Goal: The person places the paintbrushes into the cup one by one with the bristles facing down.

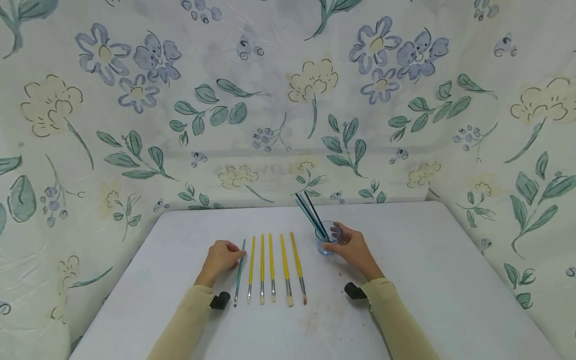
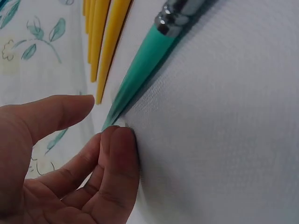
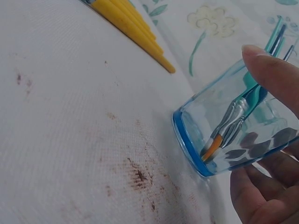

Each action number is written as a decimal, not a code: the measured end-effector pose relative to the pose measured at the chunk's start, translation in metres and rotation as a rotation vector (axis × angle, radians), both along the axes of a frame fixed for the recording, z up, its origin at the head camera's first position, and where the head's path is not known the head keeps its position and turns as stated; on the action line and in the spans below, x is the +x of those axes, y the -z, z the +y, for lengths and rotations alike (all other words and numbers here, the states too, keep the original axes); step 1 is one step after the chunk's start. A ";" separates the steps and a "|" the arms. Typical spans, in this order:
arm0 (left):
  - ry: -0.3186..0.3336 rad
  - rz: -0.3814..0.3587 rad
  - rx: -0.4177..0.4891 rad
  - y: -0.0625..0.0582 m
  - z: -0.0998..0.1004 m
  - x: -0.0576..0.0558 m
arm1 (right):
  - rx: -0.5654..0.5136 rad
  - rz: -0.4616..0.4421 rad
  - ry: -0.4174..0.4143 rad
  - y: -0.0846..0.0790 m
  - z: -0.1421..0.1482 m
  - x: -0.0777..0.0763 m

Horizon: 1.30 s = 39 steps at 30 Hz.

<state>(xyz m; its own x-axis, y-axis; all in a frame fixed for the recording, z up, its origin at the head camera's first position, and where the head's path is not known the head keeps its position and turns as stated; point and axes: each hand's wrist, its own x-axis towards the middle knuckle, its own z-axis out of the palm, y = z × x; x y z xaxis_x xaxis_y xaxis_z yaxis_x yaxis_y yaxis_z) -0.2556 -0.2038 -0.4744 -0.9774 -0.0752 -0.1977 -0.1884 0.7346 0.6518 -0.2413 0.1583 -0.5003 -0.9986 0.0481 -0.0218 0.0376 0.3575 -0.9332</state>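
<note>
A thin teal paintbrush (image 1: 240, 272) lies at the left end of a row of paintbrushes, bristles toward me. Beside its handle end is my left hand (image 1: 221, 260). In the left wrist view its bent fingertips (image 2: 119, 135) are right at the tip of the teal handle (image 2: 140, 70), with the thumb (image 2: 70, 112) spread apart from them. My right hand (image 1: 357, 252) grips a clear blue-tinted cup (image 1: 326, 248), thumb on one side and fingers on the other. Several teal and dark-handled paintbrushes (image 1: 310, 215) lean in the cup, bristles down, as the right wrist view shows.
Several yellow-handled paintbrushes (image 1: 272, 265) lie side by side between the hands. Brownish stains (image 1: 317, 317) mark the white table (image 1: 387, 325) at front right. Floral sheeting (image 1: 279, 115) rises behind the table and along its sides.
</note>
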 end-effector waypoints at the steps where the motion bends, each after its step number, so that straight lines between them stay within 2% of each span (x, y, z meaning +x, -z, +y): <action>1: 0.007 -0.001 -0.010 0.000 0.000 0.000 | 0.000 0.001 0.000 0.000 0.000 0.000; 8: 0.040 0.010 -0.067 -0.001 0.003 0.003 | 0.000 0.003 -0.003 -0.001 -0.001 0.001; 17: 0.033 0.010 -0.117 -0.005 0.007 0.007 | -0.008 -0.006 -0.002 -0.002 -0.001 0.001; 28: 0.067 0.031 -0.165 -0.006 0.007 0.008 | -0.006 0.001 -0.007 -0.001 -0.001 0.000; 32: 0.074 0.022 -0.140 -0.007 0.004 0.008 | -0.008 0.001 -0.002 -0.001 -0.001 0.000; 35: 0.071 -0.008 -0.086 -0.010 -0.002 0.008 | -0.004 -0.002 -0.004 -0.001 -0.002 -0.001; 39: 0.046 -0.027 0.059 -0.016 -0.008 0.005 | -0.005 0.000 -0.008 -0.002 -0.001 0.000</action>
<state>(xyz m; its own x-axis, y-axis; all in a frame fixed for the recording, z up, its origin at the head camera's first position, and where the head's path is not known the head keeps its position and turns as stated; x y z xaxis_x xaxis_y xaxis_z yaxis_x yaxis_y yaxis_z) -0.2508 -0.2117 -0.4582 -0.9737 -0.0176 -0.2273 -0.1736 0.7035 0.6892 -0.2416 0.1574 -0.4987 -0.9989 0.0402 -0.0220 0.0348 0.3528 -0.9350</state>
